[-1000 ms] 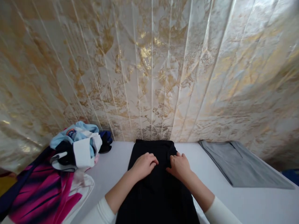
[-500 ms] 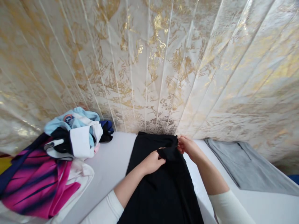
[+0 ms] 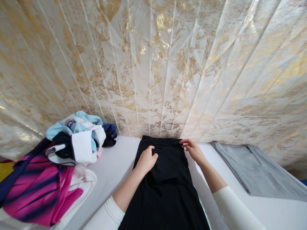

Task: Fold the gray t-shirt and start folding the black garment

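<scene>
A long black garment (image 3: 165,185) lies lengthwise in front of me, its straight top edge close to the patterned wall covering. My left hand (image 3: 146,161) rests on its upper left part, thumb and index finger apart, the other fingers partly hidden. At the top right corner of the cloth, the fingertips of my right hand (image 3: 193,151) touch the edge. Those fingers are stretched out and slightly spread. Soft wrinkles run across the black fabric below my hands.
On the left is a loose heap of clothes, with a light blue garment (image 3: 82,123) on top and a pink and navy one (image 3: 40,195) below. A flat grey garment (image 3: 259,171) lies on the right. White cloth (image 3: 112,166) covers the table.
The black flap my left hand held has been let go and lies flatter. My left hand has moved left and slightly up; my right hand's fingers have loosened at the corner.
</scene>
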Demonstrator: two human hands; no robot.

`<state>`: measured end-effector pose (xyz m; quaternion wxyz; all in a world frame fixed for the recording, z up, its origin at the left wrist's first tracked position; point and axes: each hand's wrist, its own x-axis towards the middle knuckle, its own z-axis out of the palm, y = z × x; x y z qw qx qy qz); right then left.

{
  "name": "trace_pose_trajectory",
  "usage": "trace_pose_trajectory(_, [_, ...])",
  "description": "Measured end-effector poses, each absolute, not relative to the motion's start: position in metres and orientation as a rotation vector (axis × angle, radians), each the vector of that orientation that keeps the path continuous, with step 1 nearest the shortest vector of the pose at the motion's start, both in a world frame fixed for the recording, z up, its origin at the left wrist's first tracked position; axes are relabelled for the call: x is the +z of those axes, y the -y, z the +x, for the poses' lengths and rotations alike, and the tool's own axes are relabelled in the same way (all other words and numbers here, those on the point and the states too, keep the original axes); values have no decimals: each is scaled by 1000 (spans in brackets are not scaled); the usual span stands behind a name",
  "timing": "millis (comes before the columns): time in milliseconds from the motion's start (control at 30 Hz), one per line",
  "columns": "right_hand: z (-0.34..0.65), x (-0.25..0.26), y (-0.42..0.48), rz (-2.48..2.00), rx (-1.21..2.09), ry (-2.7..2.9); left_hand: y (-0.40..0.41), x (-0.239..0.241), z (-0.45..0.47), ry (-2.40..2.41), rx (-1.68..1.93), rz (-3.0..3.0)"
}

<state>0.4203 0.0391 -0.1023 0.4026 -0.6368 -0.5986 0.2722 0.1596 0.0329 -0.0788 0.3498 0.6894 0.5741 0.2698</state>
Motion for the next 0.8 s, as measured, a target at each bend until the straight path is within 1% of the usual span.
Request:
trace_pose_trajectory(167, [437, -102, -48, -1673, 562, 1710, -32, -75, 158, -1503, 669, 1887])
trace_pose_trajectory(333, [434, -92, -61, -1729, 461, 1980, -31, -71, 161, -1475, 739, 1902])
trace_pose_trajectory(400, [432, -87, -65, -1762, 359, 2067, -31, -65, 161, -1448, 798, 1891])
trace_pose_trajectory(533, [420, -76, -67, -1899, 47, 2090, -33, -57, 156, -1407, 858, 1841])
trace_pose_trajectory(633, [408, -73, -65, -1984, -123, 2109, -39, -66, 151, -1455, 800, 1782])
trace_pose_trajectory(800, [396, -79, -63, -2037, -223, 2203, -50, -92, 143, -1560, 769, 1828])
